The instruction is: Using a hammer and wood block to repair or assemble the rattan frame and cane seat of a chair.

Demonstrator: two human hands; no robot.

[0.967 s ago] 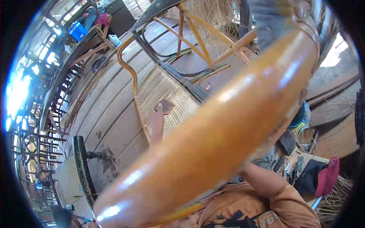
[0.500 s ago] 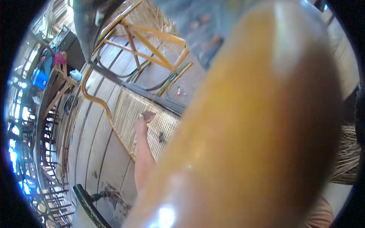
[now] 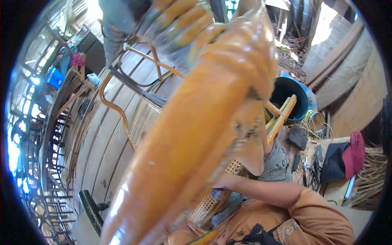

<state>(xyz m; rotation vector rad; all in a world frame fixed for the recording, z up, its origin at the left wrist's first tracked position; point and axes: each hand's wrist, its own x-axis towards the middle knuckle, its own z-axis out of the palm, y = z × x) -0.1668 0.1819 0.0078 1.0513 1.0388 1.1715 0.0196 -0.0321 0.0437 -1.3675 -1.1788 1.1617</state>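
A large, glossy orange-brown pole-like piece (image 3: pixel 175 134), perhaps cane, crosses the middle very close and blurred, hiding much of the work. My bare right forearm reaches in from an orange sleeve. My right hand (image 3: pixel 223 181) is partly behind this piece, beside woven cane mesh (image 3: pixel 203 210); its fingers are hidden, so what it grips does not show. My left hand is out of sight. Left of the glossy piece, part of a woven cane panel (image 3: pixel 149 116) on a bent cane frame (image 3: pixel 119 116) shows. A blurred grey surface with orange bands (image 3: pixel 175 28) is at the top.
A dark round bucket (image 3: pixel 290 102) with cane lengths (image 3: pixel 283 116) stands at right. Near it are a dark rough block (image 3: pixel 297 138), a black cloth (image 3: pixel 335 161) and a maroon cloth (image 3: pixel 356 155). Wooden floorboards (image 3: pixel 98 151) and a blue-and-white cooler (image 3: pixel 55 77) lie left.
The view has swung right, and the glossy piece has shifted left. My right arm, the mesh and the bucket now show. The bare arm and hand seen on the woven panel earlier are hidden.
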